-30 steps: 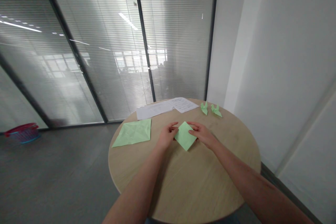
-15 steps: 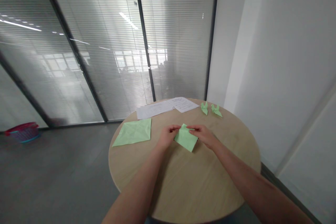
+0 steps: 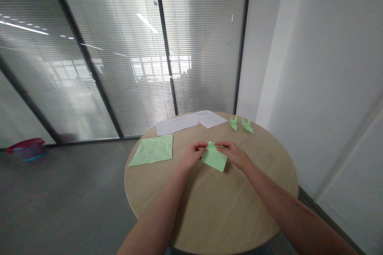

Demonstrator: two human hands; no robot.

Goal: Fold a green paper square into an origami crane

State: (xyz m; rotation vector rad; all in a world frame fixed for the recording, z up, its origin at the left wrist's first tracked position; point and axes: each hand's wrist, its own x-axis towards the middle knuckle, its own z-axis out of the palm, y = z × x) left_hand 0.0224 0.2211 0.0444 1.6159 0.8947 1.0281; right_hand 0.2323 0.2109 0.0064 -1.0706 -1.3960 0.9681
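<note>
A small folded sheet of light green paper [image 3: 214,157] is held between my two hands, just over the middle of the round table. My left hand [image 3: 194,153] pinches its left edge with thumb and fingers. On the other side, my right hand [image 3: 233,153] grips the upper right edge, its thumb lying on the face of the paper. The far corner pokes up between my fingertips. To the left lies a larger creased sheet of green paper [image 3: 154,150], spread flat. Two folded green paper birds [image 3: 233,123] stand together near the back right edge.
Printed white sheets [image 3: 209,119] lie along the back of the round wooden table [image 3: 221,215]. Behind it is a glass partition with blinds [image 3: 203,48]; a white wall [image 3: 329,87] rises at right. A red and blue basket [image 3: 28,150] sits on the floor at far left.
The folded green paper has turned slightly, its near corner shifting a little to the right. Both hands keep their hold on it.
</note>
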